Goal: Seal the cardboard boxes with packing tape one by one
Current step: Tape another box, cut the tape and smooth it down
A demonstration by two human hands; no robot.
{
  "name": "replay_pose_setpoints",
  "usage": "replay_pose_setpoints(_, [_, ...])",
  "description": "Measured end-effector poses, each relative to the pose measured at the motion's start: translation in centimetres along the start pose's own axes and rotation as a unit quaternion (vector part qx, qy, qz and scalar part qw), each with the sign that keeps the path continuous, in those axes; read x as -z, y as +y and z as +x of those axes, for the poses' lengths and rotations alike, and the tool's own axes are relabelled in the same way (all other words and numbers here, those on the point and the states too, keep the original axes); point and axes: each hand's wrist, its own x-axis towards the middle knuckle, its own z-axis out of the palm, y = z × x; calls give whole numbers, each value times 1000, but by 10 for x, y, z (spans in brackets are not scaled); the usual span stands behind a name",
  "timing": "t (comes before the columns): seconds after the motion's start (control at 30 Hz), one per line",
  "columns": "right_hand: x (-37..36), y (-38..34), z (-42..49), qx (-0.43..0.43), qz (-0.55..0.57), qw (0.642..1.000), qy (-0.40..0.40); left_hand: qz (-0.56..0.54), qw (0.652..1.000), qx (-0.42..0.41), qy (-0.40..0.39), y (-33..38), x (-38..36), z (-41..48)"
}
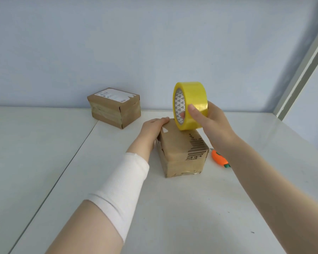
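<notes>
Head view | 1 table (173,208) | 2 closed cardboard boxes: far box (116,109) at back, near box (180,153) centre | 1 yellow tape roll (193,99) over near box, gripped by right hand (209,121) | left hand (152,127) flat on near box | 1 orange cutter (219,159) beside it

A plain pale blue wall (117,43) stands behind a white table (191,208), with a second white table (26,143) butted against its left side along a dark seam (66,165). Far right, a pale frame (305,70) slants upward; the light is soft and even
</notes>
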Motion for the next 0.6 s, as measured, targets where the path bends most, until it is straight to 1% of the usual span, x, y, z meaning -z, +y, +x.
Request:
replay_pose_setpoints(0.1, [9,-1,-18,28,30,999,11,-20,1000,3,-3,-2,0,2])
replay_pose_setpoints(0.17, [16,4,-33,50,33,998,4,-27,1000,3,-2,-2,-1,1])
replay_pose_setpoints(0.27, [15,15,-41,59,27,998,4,-33,999,6,16,-2,-3,1])
replay_pose_setpoints(0.37, [6,10,-41,58,17,998,16,-35,999,7,29,-2,-4,-1])
replay_pose_setpoints(0.53, [16,-7,-68,37,79,995,53,-59,998,18,33,-2,-5,-4])
replay_pose_setpoints(0.6, [22,-6,-89,34,83,994,63,-65,997,26,32,-3,-5,-4])
